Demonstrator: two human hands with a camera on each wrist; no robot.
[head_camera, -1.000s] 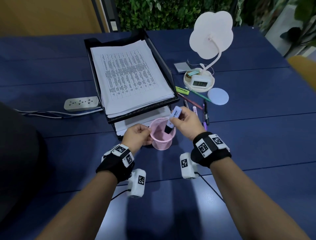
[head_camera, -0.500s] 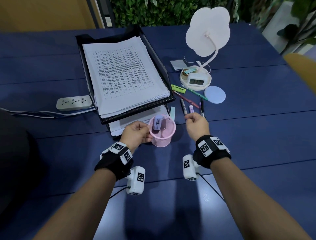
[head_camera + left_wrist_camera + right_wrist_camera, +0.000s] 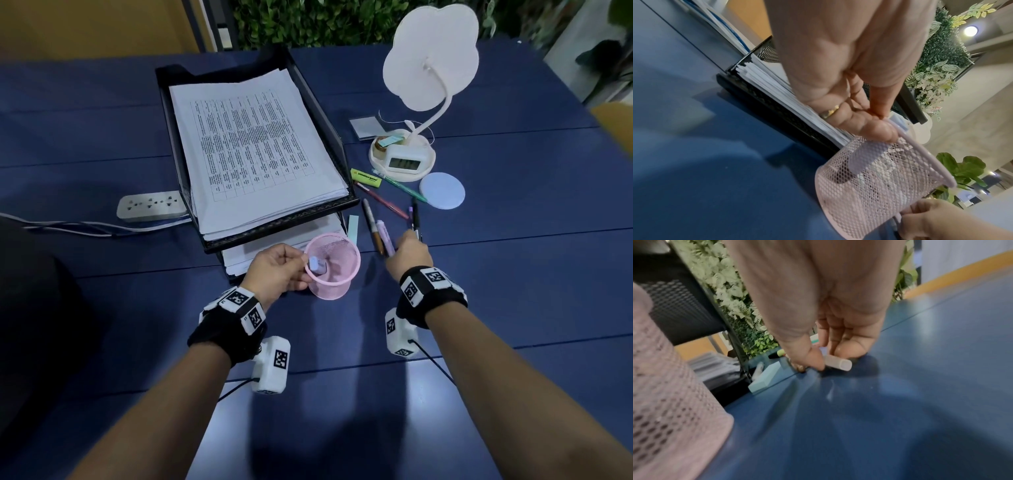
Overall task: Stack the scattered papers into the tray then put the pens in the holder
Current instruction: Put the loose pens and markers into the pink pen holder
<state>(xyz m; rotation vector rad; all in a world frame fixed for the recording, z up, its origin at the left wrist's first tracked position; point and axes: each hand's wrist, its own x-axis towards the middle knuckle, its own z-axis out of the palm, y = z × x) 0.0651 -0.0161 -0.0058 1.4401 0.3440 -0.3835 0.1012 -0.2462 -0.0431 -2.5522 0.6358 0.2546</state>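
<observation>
Right hand [image 3: 830, 331]: thumb and fingers curl down and pinch the pale lilac marker [image 3: 837, 364] where it lies on the blue table [image 3: 513, 291], among the loose pens right of the tray [image 3: 329, 113]. A second ago these fingers held the blue highlighter [image 3: 315, 266] over the holder [image 3: 334, 267]; that highlighter now leans inside the pink mesh, so one pen is delivered and the next pick is starting. Left hand [image 3: 279, 270]: thumb and forefinger pinch the holder's rim, steadying it, as before. Papers [image 3: 253, 150] sit stacked in the tray. Brown, pink, green and black pens and a yellow highlighter [image 3: 365, 178] remain out by the lamp [image 3: 428, 68].
</observation>
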